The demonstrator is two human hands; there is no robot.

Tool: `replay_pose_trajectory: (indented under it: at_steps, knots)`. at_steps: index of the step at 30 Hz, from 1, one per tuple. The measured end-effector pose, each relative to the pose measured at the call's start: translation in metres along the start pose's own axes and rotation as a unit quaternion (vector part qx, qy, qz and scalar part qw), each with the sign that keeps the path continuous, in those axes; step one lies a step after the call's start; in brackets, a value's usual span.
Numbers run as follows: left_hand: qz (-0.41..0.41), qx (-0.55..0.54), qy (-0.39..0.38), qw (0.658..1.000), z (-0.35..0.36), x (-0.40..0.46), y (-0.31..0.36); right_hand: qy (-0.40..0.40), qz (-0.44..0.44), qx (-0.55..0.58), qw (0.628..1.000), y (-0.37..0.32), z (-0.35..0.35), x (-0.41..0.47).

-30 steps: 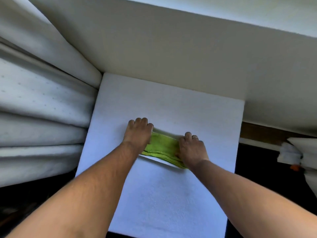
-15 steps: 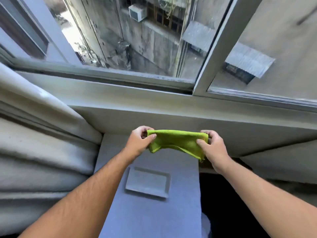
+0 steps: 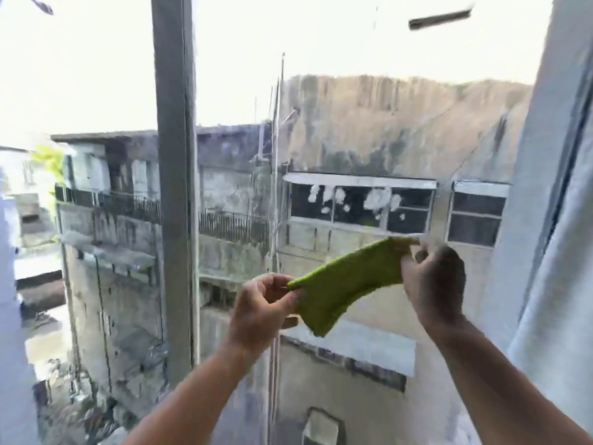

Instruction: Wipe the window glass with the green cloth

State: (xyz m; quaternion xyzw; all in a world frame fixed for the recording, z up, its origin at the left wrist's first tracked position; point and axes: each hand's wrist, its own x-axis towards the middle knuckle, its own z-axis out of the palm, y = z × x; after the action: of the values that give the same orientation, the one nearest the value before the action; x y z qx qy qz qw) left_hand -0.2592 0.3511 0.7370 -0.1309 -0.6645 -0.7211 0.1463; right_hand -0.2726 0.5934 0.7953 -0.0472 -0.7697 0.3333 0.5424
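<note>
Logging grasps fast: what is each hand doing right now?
Left hand: closed, pinching the lower end of the green cloth.
Right hand: closed, pinching the cloth's upper end.

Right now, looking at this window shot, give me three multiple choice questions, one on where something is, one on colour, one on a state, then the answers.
1. Where is the cloth?
A. Lying on the sill
B. Held up between both hands in front of the glass
C. Hanging over the curtain

2. What colour is the cloth?
A. Blue
B. White
C. Green

3. How is the cloth held?
A. Gripped at both ends
B. Balled in one fist
C. Pressed flat on the glass

Answers:
1 B, the green cloth hangs in the air before the window glass.
2 C, it is bright yellow-green.
3 A, the left hand pinches the lower end and the right hand the upper end.
</note>
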Motion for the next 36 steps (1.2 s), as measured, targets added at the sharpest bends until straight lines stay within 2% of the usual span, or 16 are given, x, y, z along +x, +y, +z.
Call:
replay_pose_trajectory:
  at_steps: [3, 7, 10, 12, 15, 16, 18, 20, 23, 25, 27, 29, 30, 31, 32, 36]
  knots:
    - [0.038, -0.015, 0.001, 0.999, 0.061, 0.018, 0.031, 0.048, -0.024, -0.010, 0.998, -0.020, -0.007, 0.071]
    - [0.036, 0.002, 0.043, 0.998, 0.098, 0.021, 0.033, -0.074, -0.040, -0.002, 0.996, -0.041, 0.025, 0.070]
    - [0.110, 0.176, 0.060, 0.976, 0.081, 0.021, 0.037, -0.132, -0.062, 0.001, 0.989, -0.035, 0.051, 0.035]
    - [0.232, 0.369, 0.086, 0.896, 0.053, 0.031, 0.056, -0.081, -0.106, -0.005, 0.991, -0.024, 0.058, 0.031]
    - [0.430, 0.581, 0.171, 0.670, 0.000, 0.077, 0.105, -0.011, -0.150, -0.046, 0.988, -0.001, 0.066, 0.047]
    - [0.439, 0.639, 0.183, 0.604, -0.017, 0.096, 0.121, 0.005, -0.154, -0.060, 0.986, 0.008, 0.069, 0.055]
    - [0.391, 0.718, 0.180, 0.548, -0.042, 0.129, 0.143, 0.033, -0.156, -0.081, 0.984, 0.024, 0.075, 0.070]
    - [0.368, 0.731, 0.184, 0.545, -0.056, 0.152, 0.139, 0.056, -0.153, -0.099, 0.982, 0.029, 0.078, 0.078]
    - [0.415, 0.711, 0.216, 0.525, -0.065, 0.172, 0.123, 0.089, -0.126, -0.102, 0.983, 0.009, 0.093, 0.072]
    - [0.438, 0.699, 0.224, 0.518, -0.068, 0.179, 0.122, 0.079, -0.215, -0.108, 0.967, -0.018, 0.110, 0.050]
    - [0.456, 0.689, 0.231, 0.514, -0.071, 0.181, 0.120, 0.023, -0.410, -0.136, 0.902, -0.038, 0.130, 0.012]
    - [0.465, 0.684, 0.233, 0.512, -0.074, 0.178, 0.119, -0.054, -0.600, -0.172, 0.779, -0.036, 0.137, -0.014]
    - [0.463, 0.684, 0.232, 0.514, -0.074, 0.176, 0.119, -0.081, -0.656, -0.187, 0.727, -0.027, 0.133, -0.013]
    - [0.458, 0.684, 0.231, 0.518, -0.074, 0.175, 0.120, -0.089, -0.677, -0.193, 0.704, -0.018, 0.127, -0.004]
    - [0.454, 0.684, 0.231, 0.522, -0.073, 0.173, 0.121, -0.078, -0.665, -0.190, 0.718, -0.009, 0.120, 0.012]
    - [0.455, 0.685, 0.226, 0.522, -0.071, 0.174, 0.122, 0.049, -0.448, -0.147, 0.881, 0.003, 0.095, 0.077]
